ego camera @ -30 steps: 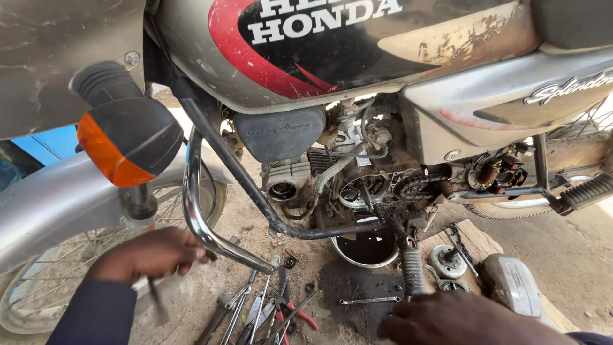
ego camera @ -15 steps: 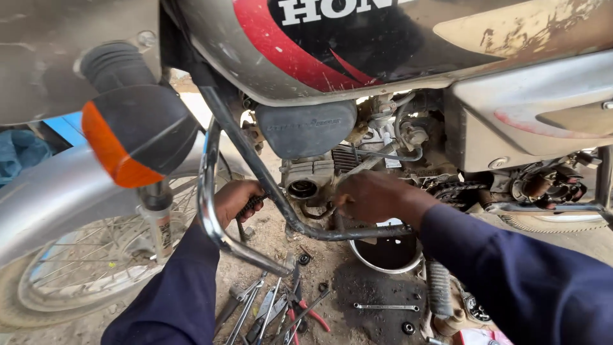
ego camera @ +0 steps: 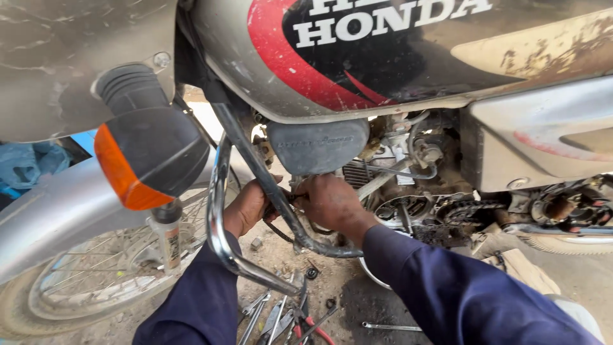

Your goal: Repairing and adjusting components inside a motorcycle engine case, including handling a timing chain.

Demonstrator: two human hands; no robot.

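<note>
A motorcycle with a silver, red and black tank (ego camera: 383,57) stands over me, its engine (ego camera: 408,211) partly stripped. My left hand (ego camera: 246,207) reaches in behind the chrome crash bar (ego camera: 217,223) and curls around a black ribbed cable (ego camera: 276,229) beside the dark frame tube (ego camera: 255,160). My right hand (ego camera: 332,204) is pressed against the front of the engine, just below a black plastic cover (ego camera: 316,145). Its fingertips are hidden behind the frame tube. Both sleeves are dark blue.
An orange and black turn signal (ego camera: 128,166) hangs close at the left, above the spoked front wheel (ego camera: 83,281). Several spanners and red-handled pliers (ego camera: 274,316) lie on the dirt under my arms. A single spanner (ego camera: 389,327) and a round pan (ego camera: 369,273) lie beneath the engine.
Both hands have come up from the tools on the ground to the front of the engine. They now sit closer together at the frame tube. The view has moved nearer.
</note>
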